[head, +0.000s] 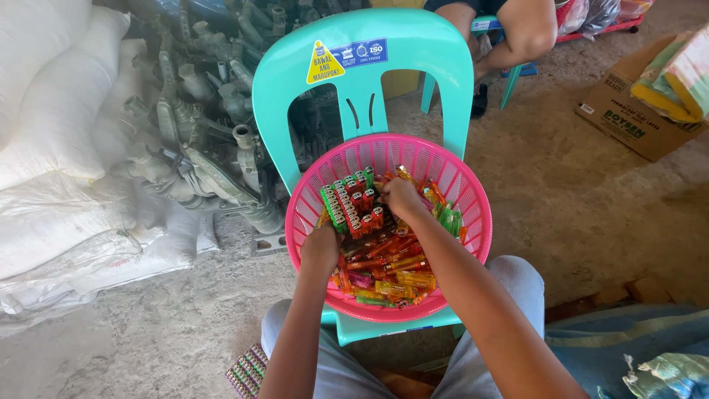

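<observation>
A round pink plastic basket [473, 193] rests on the seat of a teal plastic chair [362, 66] in front of me. It holds several small lighters [388, 266] in orange, red, green and yellow. My left hand [322, 247] lies at the basket's near left side beside a neat row of lighters [348, 205] that it holds or touches. My right hand [402, 196] reaches into the middle, its fingers pinched at the end of that row on a lighter. My knees in grey shorts sit below the chair.
White sacks [52, 148] and a heap of grey metal pipe fittings [199, 133] fill the left. Another person's leg [524, 33] sits behind the chair. A cardboard box [628, 111] stands at the far right. A block of lighters [247, 369] lies by my left knee.
</observation>
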